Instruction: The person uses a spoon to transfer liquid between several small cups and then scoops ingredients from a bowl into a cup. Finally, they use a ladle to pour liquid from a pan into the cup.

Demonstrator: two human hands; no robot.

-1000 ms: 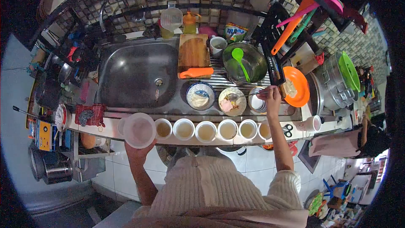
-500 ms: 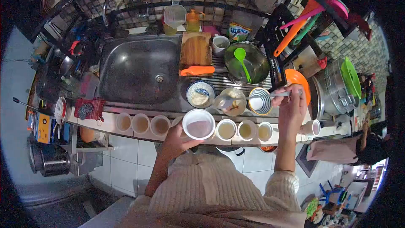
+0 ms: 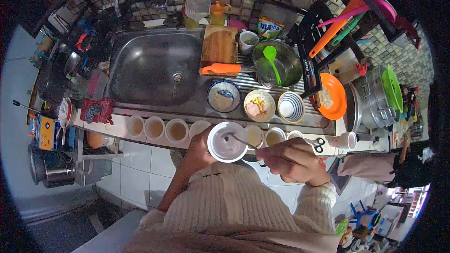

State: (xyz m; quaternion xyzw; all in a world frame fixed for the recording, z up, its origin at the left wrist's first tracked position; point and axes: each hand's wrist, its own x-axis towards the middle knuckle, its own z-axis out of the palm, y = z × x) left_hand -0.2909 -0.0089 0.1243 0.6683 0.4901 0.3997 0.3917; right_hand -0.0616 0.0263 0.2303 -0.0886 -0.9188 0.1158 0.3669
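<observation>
My left hand (image 3: 198,152) is wrapped round a white cup (image 3: 212,146), tilted so its inside faces me. In my right hand (image 3: 296,160) is a metal spoon (image 3: 245,143), its head down inside that cup. What lies in the cup is hard to make out. White cups with pale liquid stand in a row on the counter edge, some left of the held cup (image 3: 176,130) and others to its right (image 3: 274,137). Behind the row are a blue-patterned bowl (image 3: 220,100), a bowl with a pinkish lump in it (image 3: 255,109) and a striped bowl (image 3: 291,107).
A steel sink (image 3: 150,72) lies behind on the left. Nearby are a wooden board (image 3: 219,47) with an orange handle on it, a steel pot (image 3: 286,63) holding a green spoon, an orange plate (image 3: 336,94), scissors (image 3: 319,143) and cups lying on their side (image 3: 346,141).
My right hand has come down and left from above the bowls, bringing the spoon into the cup. The held cup has shifted slightly right and down.
</observation>
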